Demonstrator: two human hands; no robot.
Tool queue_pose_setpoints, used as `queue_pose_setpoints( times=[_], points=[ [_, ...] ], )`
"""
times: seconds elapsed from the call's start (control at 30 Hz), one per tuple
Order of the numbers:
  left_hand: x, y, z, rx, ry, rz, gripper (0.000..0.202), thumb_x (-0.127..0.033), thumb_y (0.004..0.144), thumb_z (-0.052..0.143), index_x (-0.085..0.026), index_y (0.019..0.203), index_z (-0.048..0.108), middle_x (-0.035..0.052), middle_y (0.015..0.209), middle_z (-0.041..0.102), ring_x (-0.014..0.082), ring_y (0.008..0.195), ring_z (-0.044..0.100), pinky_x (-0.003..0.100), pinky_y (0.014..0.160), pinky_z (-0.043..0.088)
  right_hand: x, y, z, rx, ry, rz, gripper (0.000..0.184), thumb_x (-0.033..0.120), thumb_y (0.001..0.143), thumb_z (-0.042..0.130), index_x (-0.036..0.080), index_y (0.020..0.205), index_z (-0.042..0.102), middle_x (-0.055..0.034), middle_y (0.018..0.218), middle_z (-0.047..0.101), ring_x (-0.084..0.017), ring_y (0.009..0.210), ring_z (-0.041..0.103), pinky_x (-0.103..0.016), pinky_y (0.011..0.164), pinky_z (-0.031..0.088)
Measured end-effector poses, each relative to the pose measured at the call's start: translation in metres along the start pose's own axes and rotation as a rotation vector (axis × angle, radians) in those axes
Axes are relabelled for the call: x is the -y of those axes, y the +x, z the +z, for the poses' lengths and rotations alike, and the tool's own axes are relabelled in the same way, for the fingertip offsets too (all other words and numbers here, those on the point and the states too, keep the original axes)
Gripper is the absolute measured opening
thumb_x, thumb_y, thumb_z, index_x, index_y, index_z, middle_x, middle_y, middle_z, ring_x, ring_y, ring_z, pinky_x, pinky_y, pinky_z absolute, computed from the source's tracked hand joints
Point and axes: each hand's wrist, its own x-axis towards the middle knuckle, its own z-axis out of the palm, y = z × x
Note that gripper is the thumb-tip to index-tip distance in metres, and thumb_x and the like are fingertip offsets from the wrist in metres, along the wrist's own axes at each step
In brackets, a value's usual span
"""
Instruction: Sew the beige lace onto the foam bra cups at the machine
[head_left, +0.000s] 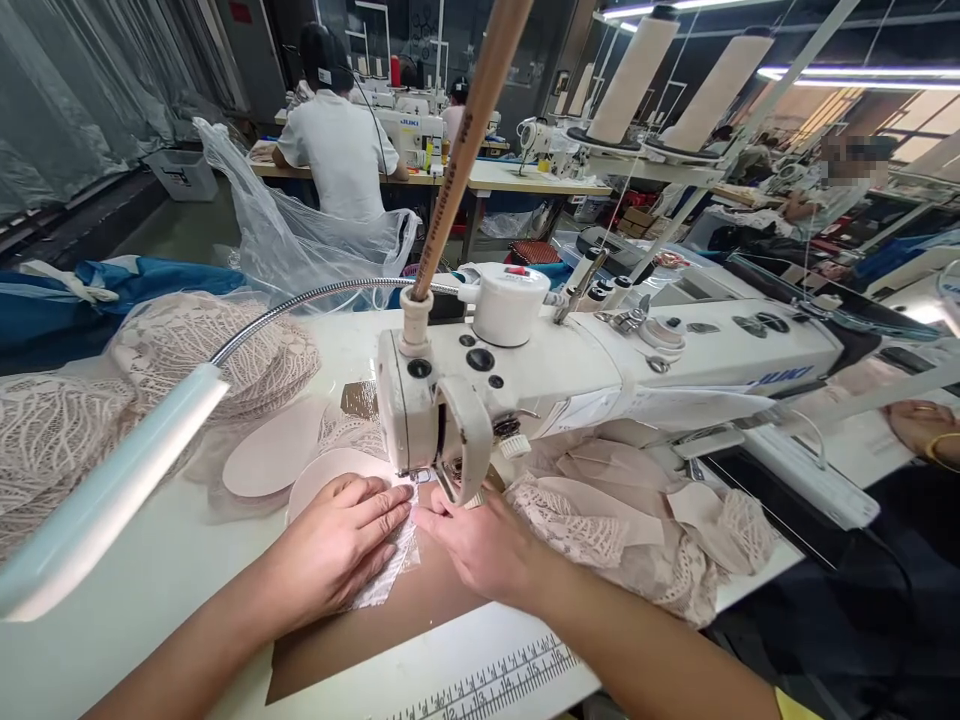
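My left hand [341, 545] lies flat, fingers stretched out, on a piece of white lace fabric [379, 585] just left of the presser foot [421, 477] of a white sewing machine [427, 410]. Under those fingers a pale beige cup piece [330, 470] reaches back beneath the machine head. To the right of the needle area, my right hand [487, 545] is closed, with its fingers curled near the fabric's edge. The machine's lever hides part of them, and what they grip is not clear. Both hands rest above a brown sheet [322, 660].
Lace pieces [217, 345] are piled at the left, more lace pieces [600, 510] at the right. A lamp [112, 490] on a flexible neck crosses the left side. A ruler strip [495, 690] marks the front edge. Co-workers sit farther back; another person's hand [926, 425] shows at right.
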Motion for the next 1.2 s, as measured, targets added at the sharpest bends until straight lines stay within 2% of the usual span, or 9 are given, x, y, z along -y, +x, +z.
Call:
queue_pose_setpoints(
  times=[0.2,0.4,0.57,0.8,1.03,1.2],
  points=[
    [-0.006,0.005,-0.003,-0.021,-0.015,-0.079,0.032,-0.023,0.095,0.041,-0.017,0.119,0.062,0.0117,0.105,0.068,0.0245,0.091,0.057,0.041,0.08,0.045,0.0,0.003,0.0,-0.039,0.031,0.025,0.03,0.007,0.08,0.049,0.019,0.105,0.06,-0.0051,0.098,0.057,-0.02,0.091,0.047,-0.033,0.081,0.033],
    [-0.006,0.007,-0.005,-0.04,-0.068,-0.091,0.033,-0.023,0.095,0.041,-0.017,0.12,0.061,0.0127,0.114,0.066,0.0257,0.098,0.056,0.043,0.086,0.045,0.001,0.004,0.0,-0.043,0.055,0.053,0.032,0.008,0.082,0.048,0.02,0.11,0.06,-0.0052,0.098,0.057,-0.02,0.092,0.048,-0.032,0.081,0.034],
    [-0.005,0.004,-0.006,-0.027,-0.098,-0.085,0.029,-0.022,0.094,0.044,-0.018,0.114,0.063,0.0122,0.114,0.065,0.0271,0.1,0.056,0.044,0.086,0.045,-0.003,0.001,0.0,-0.034,0.051,-0.01,0.03,0.009,0.083,0.048,0.02,0.109,0.061,-0.0048,0.094,0.056,-0.019,0.086,0.045,-0.032,0.075,0.033],
    [0.002,-0.008,-0.004,-0.004,-0.172,-0.033,0.034,-0.022,0.092,0.048,-0.02,0.124,0.059,0.0111,0.124,0.061,0.0276,0.109,0.054,0.045,0.094,0.044,-0.005,-0.002,-0.001,0.015,0.092,-0.168,0.032,0.007,0.082,0.049,0.02,0.109,0.062,-0.003,0.082,0.053,-0.017,0.074,0.04,-0.029,0.063,0.029],
    [0.0,-0.009,-0.009,0.024,-0.265,-0.028,0.029,-0.018,0.091,0.049,-0.022,0.117,0.061,0.0102,0.106,0.06,0.0233,0.096,0.055,0.037,0.083,0.046,-0.004,-0.004,0.001,0.051,0.061,-0.189,0.027,0.007,0.081,0.05,0.02,0.101,0.062,-0.0016,0.08,0.051,-0.014,0.067,0.039,-0.028,0.059,0.026],
    [-0.003,-0.008,-0.009,0.079,-0.228,-0.016,0.025,-0.017,0.093,0.047,-0.021,0.112,0.062,0.0091,0.098,0.058,0.0226,0.092,0.052,0.037,0.081,0.043,-0.006,-0.007,0.005,0.052,0.101,-0.198,0.03,0.006,0.081,0.051,0.02,0.104,0.062,-0.0013,0.081,0.051,-0.014,0.069,0.042,-0.027,0.06,0.028]
  ],
)
